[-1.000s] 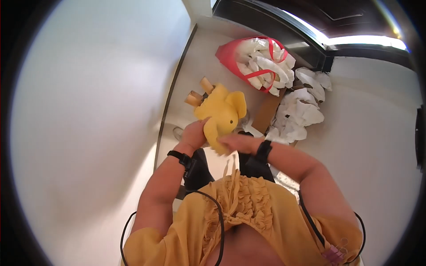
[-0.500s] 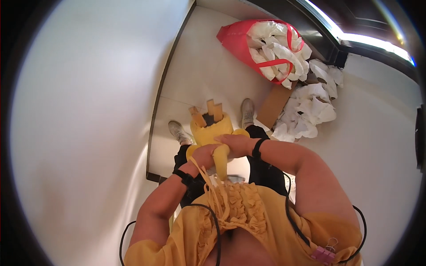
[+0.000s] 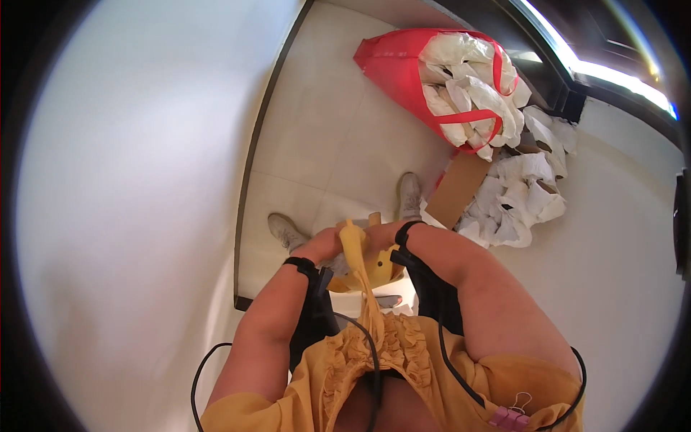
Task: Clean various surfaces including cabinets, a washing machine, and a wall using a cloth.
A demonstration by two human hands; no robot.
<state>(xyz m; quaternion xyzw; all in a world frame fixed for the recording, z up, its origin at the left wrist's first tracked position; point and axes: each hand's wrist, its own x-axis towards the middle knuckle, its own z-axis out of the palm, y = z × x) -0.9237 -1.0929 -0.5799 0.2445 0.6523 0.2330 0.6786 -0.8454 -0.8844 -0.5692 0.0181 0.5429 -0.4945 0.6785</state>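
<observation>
Both hands are together in front of my body, low over my feet. My left hand (image 3: 325,245) and my right hand (image 3: 381,236) are closed around a yellow, soft-looking item (image 3: 363,278) from its two sides. A small dark dot shows on its near part. A narrow yellow strip (image 3: 353,248) rises between the hands and hides some of the fingers. Beyond the right hand, a tan stick-like end (image 3: 374,218) pokes up. Most of the item's far side is hidden behind my hands.
A red bag (image 3: 394,68) stuffed with white, crumpled-looking pieces lies on the floor ahead. Right of my feet are a brown cardboard piece (image 3: 461,189) and a heap of similar white pieces (image 3: 515,198). A white surface (image 3: 137,201) with a dark edge fills the left side.
The yellow item has tipped and come nearer my body. Its opening with several tan sticks has turned out of sight, and the dotted part now shows below my hands.
</observation>
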